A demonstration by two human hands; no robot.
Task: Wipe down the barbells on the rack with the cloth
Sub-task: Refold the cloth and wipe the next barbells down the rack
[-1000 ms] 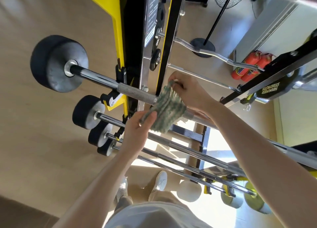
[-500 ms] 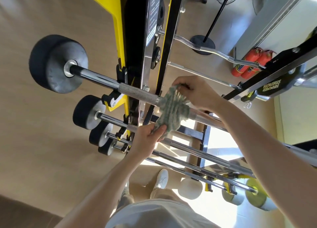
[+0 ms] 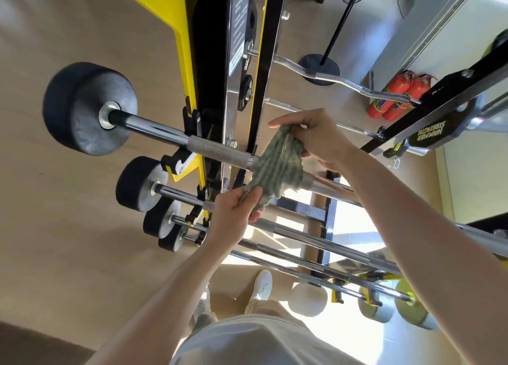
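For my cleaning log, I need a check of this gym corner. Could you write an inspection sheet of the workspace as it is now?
Surface: tan floor, sunlit near the shoes.
Job's things: green cloth draped over the top barbell; more barbells below on the rack.
Clutter: nothing seen.
Hands: left hand grips the cloth's lower end, right hand its upper end.
Cables: nothing seen.
Surroundings: two fire extinguishers, fan stand.

From the cloth, the top barbell shows a bare knurled stretch toward 10 o'clock, open as far as the black-and-yellow rack upright, whose hook cradles the bar. Toward 4 o'clock the right forearm lies across the same bar. At 6 o'clock the second barbell runs just below, with the left hand in front of it. At 1 o'clock a curl bar hangs behind.
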